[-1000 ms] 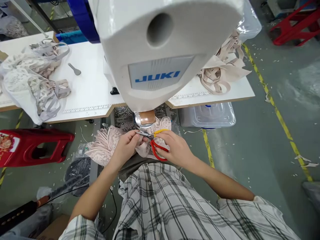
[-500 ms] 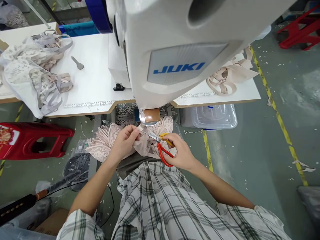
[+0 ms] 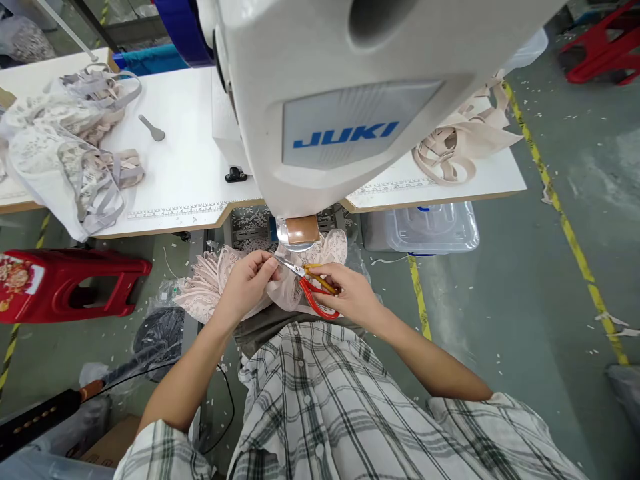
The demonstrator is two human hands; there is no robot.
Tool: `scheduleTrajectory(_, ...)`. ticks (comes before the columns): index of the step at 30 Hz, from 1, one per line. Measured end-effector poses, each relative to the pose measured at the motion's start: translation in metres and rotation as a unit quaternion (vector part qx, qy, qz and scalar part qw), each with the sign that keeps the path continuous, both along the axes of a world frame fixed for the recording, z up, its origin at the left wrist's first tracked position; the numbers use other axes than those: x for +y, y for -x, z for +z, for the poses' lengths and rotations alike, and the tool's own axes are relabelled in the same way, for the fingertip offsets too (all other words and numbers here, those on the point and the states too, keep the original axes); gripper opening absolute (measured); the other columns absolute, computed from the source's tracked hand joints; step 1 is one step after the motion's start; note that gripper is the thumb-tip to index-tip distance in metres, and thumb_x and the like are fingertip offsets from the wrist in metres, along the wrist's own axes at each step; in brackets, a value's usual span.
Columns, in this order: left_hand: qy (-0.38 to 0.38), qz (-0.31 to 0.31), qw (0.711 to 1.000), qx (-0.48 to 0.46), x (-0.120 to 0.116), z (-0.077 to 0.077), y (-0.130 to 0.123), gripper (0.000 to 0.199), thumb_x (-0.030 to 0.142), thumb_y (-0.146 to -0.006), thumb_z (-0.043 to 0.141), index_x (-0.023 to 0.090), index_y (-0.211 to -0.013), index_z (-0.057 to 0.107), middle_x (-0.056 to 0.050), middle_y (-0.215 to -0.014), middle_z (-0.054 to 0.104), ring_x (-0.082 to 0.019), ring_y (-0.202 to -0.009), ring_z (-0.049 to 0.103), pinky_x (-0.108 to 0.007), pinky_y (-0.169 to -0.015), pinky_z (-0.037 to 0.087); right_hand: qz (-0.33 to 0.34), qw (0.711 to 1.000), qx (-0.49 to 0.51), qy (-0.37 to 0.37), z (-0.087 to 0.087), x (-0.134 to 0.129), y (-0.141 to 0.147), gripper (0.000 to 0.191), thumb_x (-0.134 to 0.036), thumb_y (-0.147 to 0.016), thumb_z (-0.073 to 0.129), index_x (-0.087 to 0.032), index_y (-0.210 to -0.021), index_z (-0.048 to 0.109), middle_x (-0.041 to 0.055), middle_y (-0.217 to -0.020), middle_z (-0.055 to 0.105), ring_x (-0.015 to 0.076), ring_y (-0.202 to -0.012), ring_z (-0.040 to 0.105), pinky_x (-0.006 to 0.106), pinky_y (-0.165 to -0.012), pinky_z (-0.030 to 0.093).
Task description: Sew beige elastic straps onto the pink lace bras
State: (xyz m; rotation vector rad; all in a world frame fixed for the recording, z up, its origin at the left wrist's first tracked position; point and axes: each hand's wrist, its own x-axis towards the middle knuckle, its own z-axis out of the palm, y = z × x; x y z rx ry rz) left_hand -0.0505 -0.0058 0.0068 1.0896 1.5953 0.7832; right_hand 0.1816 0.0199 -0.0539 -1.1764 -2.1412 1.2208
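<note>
Shirt (image 3: 310, 393) in plaid fills the near side, and pink lace (image 3: 205, 287) lies bunched just beyond it, over the lap and below the head of the machine (image 3: 320, 180). The grip of the left hand (image 3: 247, 283) is together, thumb and finger clamped on an edge of the lace. The grip of the right hand (image 3: 350, 293) is closed around the red and yellow handles of the scissors (image 3: 299, 271), whose blades point at the left fingertips. Left of the lace, a red stool (image 3: 113, 287) stands on the floor; to the right, a clear box (image 3: 435, 230) sits below the edge of the white desk (image 3: 185, 133). On the desk, pale garments (image 3: 45, 153) are heaped at the left, with a grey tool (image 3: 151, 128) beside them, and beige straps (image 3: 465, 143) lie right of the machine. Farther off at the right stands another stool (image 3: 607, 50), also red.
</note>
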Motion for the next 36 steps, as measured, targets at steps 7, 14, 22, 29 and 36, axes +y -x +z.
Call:
scheduleTrajectory(7,-0.094,-0.005,0.985,0.145,0.0,-0.006,0.006,0.024,0.036,-0.093,0.052,0.02,-0.086,0.069,-0.004,-0.082,0.069,-0.016,-0.073,0.06,-0.026,-0.065,0.042,-0.029,0.998,-0.058,-0.012,-0.005,0.004,-0.044,0.032,-0.032,-0.083,0.065,-0.03,-0.115,0.068,0.0027,-0.101,0.074,0.0175,-0.07,0.065,0.032,-0.063,0.052)
scheduleTrajectory(14,-0.111,-0.048,0.954,0.276,0.003,-0.007,0.021,0.026,0.026,-0.091,0.05,0.022,-0.109,0.069,-0.002,-0.079,0.07,-0.016,-0.071,0.063,-0.025,-0.065,0.043,-0.161,0.951,-0.255,-0.066,0.008,0.112,-0.087,0.04,-0.041,-0.085,0.064,-0.021,-0.12,0.065,0.0123,-0.11,0.073,0.0238,-0.086,0.065,0.034,-0.07,0.045)
scheduleTrajectory(22,-0.092,-0.187,0.935,0.285,0.017,0.009,0.036,0.024,0.027,-0.099,0.043,0.02,-0.097,0.066,-0.007,-0.094,0.073,-0.021,-0.086,0.067,-0.032,-0.074,0.05,-0.159,0.927,-0.246,-0.236,0.014,0.186,-0.063,0.01,-0.028,-0.087,0.061,-0.022,-0.089,0.068,0.024,-0.099,0.07,0.0336,-0.099,0.064,0.045,-0.078,0.047)
scheduleTrajectory(29,-0.314,-0.257,0.811,0.422,0.001,-0.009,-0.014,0.035,0.035,-0.101,0.04,0.019,-0.075,0.058,-0.004,-0.064,0.059,-0.018,-0.063,0.054,-0.033,-0.06,0.038,0.113,0.991,0.065,-0.001,0.0,0.036,-0.013,0.065,-0.075,-0.077,0.061,-0.029,-0.123,0.066,0.0137,-0.124,0.068,0.0344,-0.113,0.066,0.051,-0.093,0.057)
scheduleTrajectory(36,-0.227,-0.082,0.949,0.202,0.011,0.008,-0.064,0.043,0.039,-0.103,0.033,0.023,-0.065,0.041,0.002,-0.057,0.045,-0.013,-0.053,0.041,-0.03,-0.053,0.028,-0.129,0.923,0.302,0.203,0.03,0.019,0.018,0.039,-0.062,-0.095,0.045,-0.026,-0.097,0.059,0.0014,-0.076,0.064,0.0162,-0.064,0.062,0.029,-0.058,0.053)
